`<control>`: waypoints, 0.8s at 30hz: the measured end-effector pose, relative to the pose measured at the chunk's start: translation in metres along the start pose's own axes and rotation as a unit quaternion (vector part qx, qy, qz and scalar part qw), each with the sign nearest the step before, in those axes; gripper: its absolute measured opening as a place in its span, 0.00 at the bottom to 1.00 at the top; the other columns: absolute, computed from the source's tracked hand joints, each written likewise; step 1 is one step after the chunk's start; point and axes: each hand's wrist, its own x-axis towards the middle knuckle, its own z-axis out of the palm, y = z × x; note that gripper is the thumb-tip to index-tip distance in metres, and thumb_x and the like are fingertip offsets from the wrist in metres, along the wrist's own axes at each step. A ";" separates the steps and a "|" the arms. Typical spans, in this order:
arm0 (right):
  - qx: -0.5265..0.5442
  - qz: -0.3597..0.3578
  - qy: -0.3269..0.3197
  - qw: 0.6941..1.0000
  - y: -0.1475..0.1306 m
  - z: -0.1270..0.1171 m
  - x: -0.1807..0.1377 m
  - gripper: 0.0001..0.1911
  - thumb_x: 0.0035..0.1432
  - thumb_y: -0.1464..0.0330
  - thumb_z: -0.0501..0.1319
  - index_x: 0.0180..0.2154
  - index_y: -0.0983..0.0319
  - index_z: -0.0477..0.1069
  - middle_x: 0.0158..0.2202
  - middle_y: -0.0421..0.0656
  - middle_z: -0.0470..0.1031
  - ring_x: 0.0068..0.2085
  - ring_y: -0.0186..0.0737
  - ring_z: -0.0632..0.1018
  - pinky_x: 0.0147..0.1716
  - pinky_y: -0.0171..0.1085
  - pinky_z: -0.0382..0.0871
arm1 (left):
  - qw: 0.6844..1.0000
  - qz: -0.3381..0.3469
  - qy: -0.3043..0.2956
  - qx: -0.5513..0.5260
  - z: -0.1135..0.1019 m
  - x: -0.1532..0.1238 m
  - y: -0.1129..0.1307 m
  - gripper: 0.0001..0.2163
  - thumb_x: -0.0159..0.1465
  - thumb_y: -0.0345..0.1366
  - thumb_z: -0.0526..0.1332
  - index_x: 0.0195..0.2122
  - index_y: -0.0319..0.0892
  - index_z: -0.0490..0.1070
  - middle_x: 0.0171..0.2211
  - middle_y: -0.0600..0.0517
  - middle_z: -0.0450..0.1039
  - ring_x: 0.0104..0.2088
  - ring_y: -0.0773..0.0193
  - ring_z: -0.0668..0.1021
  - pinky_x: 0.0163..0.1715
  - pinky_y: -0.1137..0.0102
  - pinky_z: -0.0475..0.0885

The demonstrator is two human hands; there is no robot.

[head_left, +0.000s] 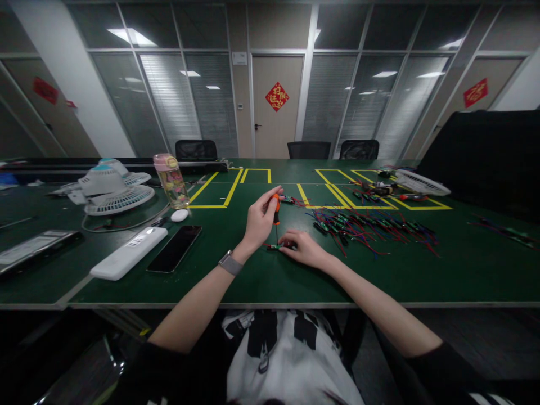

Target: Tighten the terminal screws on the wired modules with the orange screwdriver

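My left hand (pixel 259 219) is closed round the orange handle of a small screwdriver (pixel 276 211), which stands upright with its tip down on a tiny green circuit board (pixel 275 247). A grey watch sits on that wrist. My right hand (pixel 304 247) rests on the green table (pixel 270 281), with its fingers pinching the board's right end to hold it flat. Just right of both hands lies a heap of similar small boards with red, blue and black wires (pixel 371 228). One more wired board (pixel 289 199) lies beyond the screwdriver.
To the left lie a black phone (pixel 175 247), a white power bank (pixel 129 253), a white mouse (pixel 179 215), a pink-capped bottle (pixel 171 181) and white fan parts (pixel 113 191). Yellow tape boxes mark the table. A fan grille (pixel 422 183) and tools lie far right. Black chairs stand behind.
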 end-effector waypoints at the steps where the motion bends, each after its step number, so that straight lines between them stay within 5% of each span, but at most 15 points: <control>1: 0.000 0.001 0.000 1.000 0.000 0.000 0.000 0.06 0.55 0.72 0.62 0.37 0.64 0.75 0.32 0.43 0.72 0.32 0.36 0.73 0.34 0.34 0.66 | 1.000 0.006 0.011 0.014 0.000 0.000 0.000 0.14 0.66 0.37 0.54 0.52 0.43 0.69 0.48 0.46 0.72 0.44 0.64 0.76 0.47 0.67 0.70; 6: 0.001 0.002 0.003 1.000 0.000 0.001 0.000 0.06 0.55 0.72 0.62 0.36 0.63 0.75 0.31 0.42 0.72 0.32 0.36 0.72 0.33 0.34 0.66 | 0.987 0.052 0.070 0.136 -0.002 0.000 0.004 0.08 0.60 0.38 0.62 0.40 0.45 0.76 0.38 0.50 0.69 0.40 0.65 0.73 0.44 0.70 0.69; 13: 0.002 0.002 -0.001 1.000 0.001 0.001 0.000 0.06 0.55 0.72 0.62 0.37 0.63 0.75 0.31 0.43 0.72 0.32 0.35 0.72 0.33 0.34 0.66 | 1.000 0.013 0.003 0.016 -0.002 -0.001 0.001 0.16 0.68 0.35 0.50 0.55 0.45 0.66 0.47 0.48 0.72 0.43 0.65 0.76 0.46 0.68 0.69; 20: -0.006 -0.005 0.002 1.000 0.000 0.001 0.001 0.06 0.55 0.72 0.62 0.36 0.63 0.75 0.31 0.42 0.71 0.31 0.35 0.72 0.32 0.33 0.65 | 0.993 0.051 0.034 0.103 -0.002 0.000 0.003 0.10 0.60 0.37 0.63 0.42 0.44 0.75 0.38 0.50 0.71 0.37 0.66 0.73 0.39 0.72 0.69; 24: -0.003 -0.001 0.001 1.000 0.000 0.000 0.000 0.05 0.55 0.72 0.62 0.36 0.63 0.75 0.31 0.42 0.71 0.31 0.34 0.72 0.32 0.33 0.65 | 0.997 0.026 0.013 0.072 -0.004 0.003 0.004 0.12 0.66 0.36 0.54 0.48 0.45 0.73 0.45 0.49 0.71 0.44 0.65 0.74 0.46 0.69 0.68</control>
